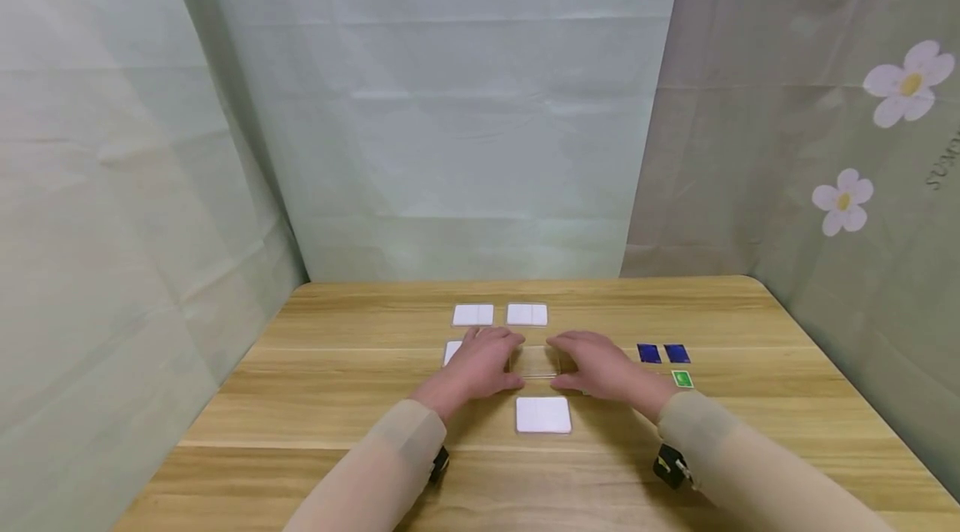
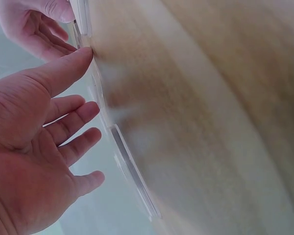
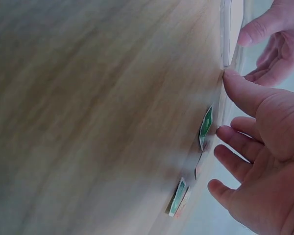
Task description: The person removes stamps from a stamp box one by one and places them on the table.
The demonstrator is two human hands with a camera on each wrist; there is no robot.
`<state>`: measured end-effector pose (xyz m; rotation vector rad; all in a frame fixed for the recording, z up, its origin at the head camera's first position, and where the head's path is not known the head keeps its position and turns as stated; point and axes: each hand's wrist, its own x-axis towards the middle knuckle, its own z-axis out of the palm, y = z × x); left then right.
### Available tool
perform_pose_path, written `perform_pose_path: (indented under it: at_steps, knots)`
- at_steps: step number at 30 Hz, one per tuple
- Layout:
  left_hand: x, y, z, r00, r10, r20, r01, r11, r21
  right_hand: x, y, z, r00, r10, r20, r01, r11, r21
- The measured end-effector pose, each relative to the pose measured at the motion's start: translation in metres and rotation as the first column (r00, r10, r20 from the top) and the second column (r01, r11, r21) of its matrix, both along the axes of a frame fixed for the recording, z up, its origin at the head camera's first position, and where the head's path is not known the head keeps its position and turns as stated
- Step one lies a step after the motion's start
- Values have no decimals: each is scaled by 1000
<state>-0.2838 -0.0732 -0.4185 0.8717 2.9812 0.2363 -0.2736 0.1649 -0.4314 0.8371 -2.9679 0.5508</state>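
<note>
A clear, see-through rectangular plastic plate (image 1: 535, 362) lies on the wooden table between my two hands. My left hand (image 1: 480, 363) is at its left side, thumb near the front corner, index finger near the back one. At the opposite side, my right hand (image 1: 600, 365) mirrors this. Both hands' fingers look spread and only loosely bent in the wrist views; whether they touch the plate is hard to tell. A white card in a clear case (image 1: 543, 415) lies just in front of the plate. Another white card (image 1: 451, 351) is partly hidden behind my left hand.
Two more white cards, left (image 1: 473, 315) and right (image 1: 527, 314), lie toward the table's back. To the right are two dark blue stamps, one (image 1: 648, 353) beside the other (image 1: 677, 353), and a green stamp (image 1: 682, 379). Hanging cloth (image 1: 465, 140) surrounds the table.
</note>
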Motion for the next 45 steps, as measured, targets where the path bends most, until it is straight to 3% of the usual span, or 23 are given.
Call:
perform_pose_path:
  at_steps: [12,27,38,45]
  knots:
    - [-4,3,-2,1000,16,10,-16,1000,-11,-2,-7,-1,1000,-22,7,22,1000,-19]
    - [-7,-2,-3,999,-47,-10,47,998,38,2,-7,3,1000,-14,19,15,999,-52]
    - [11,-2,9,997,-77,-12,78,993,91,19,3,10,1000,13,-13,-14,997,-75]
    - [26,-2,12,996,-93,-13,94,993,65,30,8,11,1000,18,7,-17,996,-84]
